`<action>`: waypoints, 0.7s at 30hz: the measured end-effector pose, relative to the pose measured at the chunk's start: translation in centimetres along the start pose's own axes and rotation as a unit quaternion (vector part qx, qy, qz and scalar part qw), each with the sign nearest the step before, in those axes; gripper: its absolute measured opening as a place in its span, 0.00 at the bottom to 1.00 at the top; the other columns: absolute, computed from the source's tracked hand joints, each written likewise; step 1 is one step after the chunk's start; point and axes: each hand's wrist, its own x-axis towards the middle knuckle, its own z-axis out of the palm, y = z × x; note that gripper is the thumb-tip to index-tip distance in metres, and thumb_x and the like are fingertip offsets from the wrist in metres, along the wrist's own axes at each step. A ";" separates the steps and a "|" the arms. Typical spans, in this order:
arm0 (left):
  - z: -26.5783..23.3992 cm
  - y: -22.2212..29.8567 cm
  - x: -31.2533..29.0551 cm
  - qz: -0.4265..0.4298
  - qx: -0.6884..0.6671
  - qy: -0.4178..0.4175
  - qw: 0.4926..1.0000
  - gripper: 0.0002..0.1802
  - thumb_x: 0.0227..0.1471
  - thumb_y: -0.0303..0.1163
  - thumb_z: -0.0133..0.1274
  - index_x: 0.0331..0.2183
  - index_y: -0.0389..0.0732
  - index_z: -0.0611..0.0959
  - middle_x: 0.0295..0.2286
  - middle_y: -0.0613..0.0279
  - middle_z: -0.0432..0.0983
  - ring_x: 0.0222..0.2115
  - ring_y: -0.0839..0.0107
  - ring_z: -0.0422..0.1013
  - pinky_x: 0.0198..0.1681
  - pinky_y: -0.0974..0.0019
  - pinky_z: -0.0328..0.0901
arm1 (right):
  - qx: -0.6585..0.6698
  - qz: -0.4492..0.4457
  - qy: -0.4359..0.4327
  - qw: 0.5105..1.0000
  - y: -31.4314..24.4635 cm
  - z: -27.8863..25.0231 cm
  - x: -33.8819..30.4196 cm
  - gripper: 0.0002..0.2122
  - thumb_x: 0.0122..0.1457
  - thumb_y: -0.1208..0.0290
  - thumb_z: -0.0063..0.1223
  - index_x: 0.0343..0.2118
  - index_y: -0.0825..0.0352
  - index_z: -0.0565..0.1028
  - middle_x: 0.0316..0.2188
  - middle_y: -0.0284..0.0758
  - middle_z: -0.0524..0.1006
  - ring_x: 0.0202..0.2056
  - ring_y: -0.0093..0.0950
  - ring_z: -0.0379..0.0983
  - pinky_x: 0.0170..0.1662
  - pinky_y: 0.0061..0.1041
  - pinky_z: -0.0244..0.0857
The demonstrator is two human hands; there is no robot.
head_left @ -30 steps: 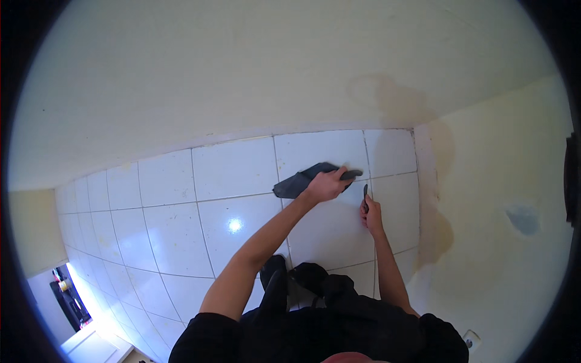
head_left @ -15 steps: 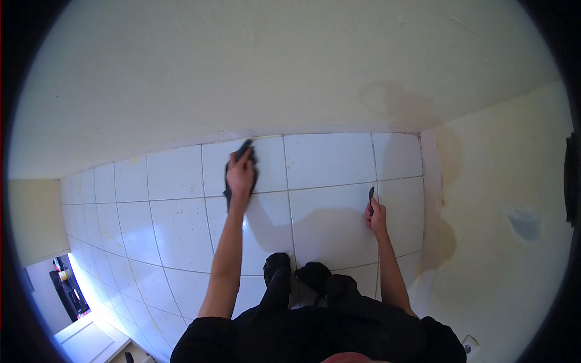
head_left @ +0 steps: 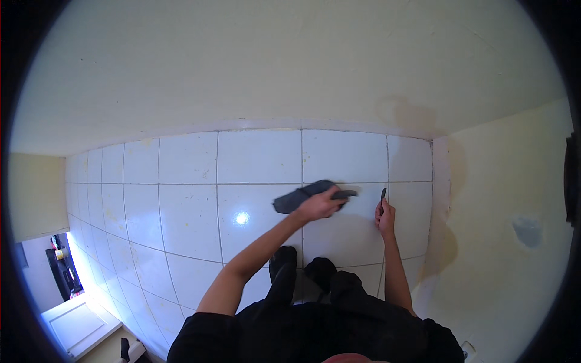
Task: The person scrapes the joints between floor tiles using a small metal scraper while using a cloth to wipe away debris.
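Observation:
My left hand is closed on a dark grey cloth-like piece, low over the white tiles in the middle. A wide, flat part of it spreads to the left of the fingers. A narrow dark end pokes out to the right; whether it belongs to the same piece I cannot tell. To the right, my right hand grips a slim dark tool, its rounded tip pointing away from me. The fist hides the rest of that tool, so its kind does not show.
White floor tiles with yellowish specks run up to a pale wall ahead. Another wall, with a grey-white patch, stands on the right. My dark-covered feet are just below my hands. A white panelled door is at lower left.
My left hand has swung right and toward me with the grey piece, away from the tiles by the wall. My right hand still holds the slim tool and has barely shifted.

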 end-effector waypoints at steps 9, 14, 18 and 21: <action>-0.3 -2.6 11.6 -0.019 0.127 0.092 0.987 0.16 0.46 0.29 0.58 0.40 0.50 0.86 0.46 0.56 0.73 0.31 0.56 0.78 0.30 0.57 0.75 | -0.015 -0.008 0.016 1.000 0.3 -0.3 -0.3 0.26 0.69 0.48 0.37 0.16 0.59 0.62 0.09 0.24 0.58 0.07 0.17 0.51 0.09 0.21 0.43; -5.8 -6.8 9.9 -0.207 0.169 0.185 0.946 0.17 0.48 0.32 0.57 0.43 0.55 0.86 0.54 0.50 0.71 0.36 0.53 0.79 0.38 0.55 0.75 | -0.013 -0.016 0.024 0.999 1.0 -0.5 0.0 0.25 0.69 0.48 0.38 0.17 0.59 0.62 0.09 0.24 0.58 0.07 0.17 0.50 0.09 0.21 0.42; -11.9 -8.9 3.7 -0.261 0.197 0.288 0.900 0.13 0.48 0.29 0.56 0.38 0.48 0.87 0.52 0.48 0.73 0.35 0.53 0.79 0.39 0.57 0.74 | -0.012 -0.011 0.024 1.000 0.6 -0.5 -0.2 0.25 0.69 0.48 0.38 0.17 0.60 0.63 0.09 0.24 0.58 0.07 0.17 0.49 0.09 0.21 0.42; -16.0 -8.4 -1.8 -0.326 0.125 0.387 0.854 0.12 0.53 0.25 0.52 0.39 0.42 0.87 0.43 0.49 0.75 0.34 0.53 0.77 0.40 0.57 0.71 | -0.015 -0.019 0.018 1.000 0.5 -0.7 -0.1 0.26 0.69 0.48 0.37 0.17 0.60 0.63 0.09 0.24 0.58 0.07 0.17 0.49 0.09 0.21 0.42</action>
